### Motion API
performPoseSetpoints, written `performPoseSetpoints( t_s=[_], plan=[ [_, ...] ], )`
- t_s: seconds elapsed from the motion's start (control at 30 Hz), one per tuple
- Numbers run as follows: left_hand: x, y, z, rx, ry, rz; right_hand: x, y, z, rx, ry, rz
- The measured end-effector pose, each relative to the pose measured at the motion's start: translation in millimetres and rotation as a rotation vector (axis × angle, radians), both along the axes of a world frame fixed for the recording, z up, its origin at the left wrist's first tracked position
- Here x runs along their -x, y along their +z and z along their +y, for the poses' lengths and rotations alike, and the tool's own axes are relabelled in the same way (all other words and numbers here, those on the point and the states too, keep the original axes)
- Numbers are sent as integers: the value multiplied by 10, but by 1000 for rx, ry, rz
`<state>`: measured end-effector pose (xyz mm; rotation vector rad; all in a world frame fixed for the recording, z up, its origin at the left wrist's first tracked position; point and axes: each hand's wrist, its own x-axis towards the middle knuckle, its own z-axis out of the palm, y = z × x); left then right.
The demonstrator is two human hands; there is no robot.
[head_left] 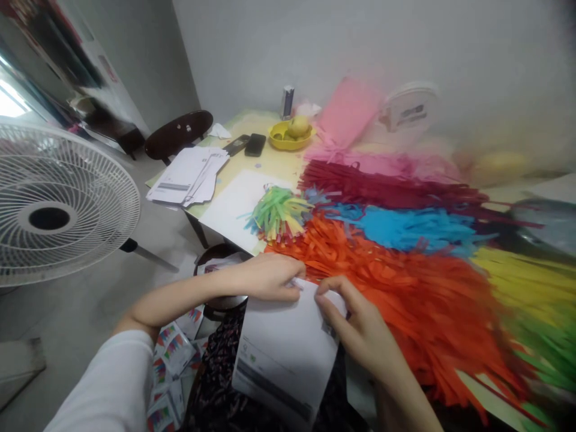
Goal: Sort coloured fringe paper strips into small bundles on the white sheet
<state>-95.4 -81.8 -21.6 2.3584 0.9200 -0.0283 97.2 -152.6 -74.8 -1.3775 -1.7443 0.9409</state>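
Sleeve (pixel 108 378) nearest, sheet (pixel 288 336) (printed) extends below both grips (pixel 274 277) (pixel 355 318).

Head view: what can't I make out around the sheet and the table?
All in the head view:
White sheet: small print too blurred to read; far face turned away.
Left hand and right hand: any fingers behind the sheet are hidden by it.
Fan: cut off by the left edge.
Yellow strips: blurred, and cut off by the right edge.
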Motion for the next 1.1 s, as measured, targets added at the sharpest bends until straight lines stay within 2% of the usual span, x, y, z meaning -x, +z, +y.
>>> performPoseSetpoints(
  t_s=[0.13, 0.23, 0.4, 0.57, 0.73, 0.83, 0.9, 0.97, 1.03, 1.1],
  plan=[
    [-32, -92, -76, -174, 3, 54, 13, -23, 20, 30, -3, 20],
    [-34, -218, -119, -288, 19, 8, 4, -55, 27, 56, -2, 27],
    [26, -535, -208, -440, 113, -293, -42, -106, 30, 46, -35, 8],
    [112, -774, -309, -393, 194, -542, -18, -101, 27, 60, -49, 26],
    [62, -817, -414, -348, 410, -708, 85, -70, 53, 92, -24, 20],
    [161, -810, -425, -193, 677, -977, 72, -63, 64, 97, -22, -10],
    [410, -816, -377, -106, 880, -1098, -2, -52, 52, 75, -65, -35],
    [787, -853, -303, -93, 991, -960, -108, -30, 27, 62, -131, -59],
    [1186, -937, -239, -57, 942, -436, -204, -4, 4, 81, -207, -81],
    [1492, -1067, -208, -16, 912, -179, -255, 13, -9, 115, -259, -92]
  ],
)
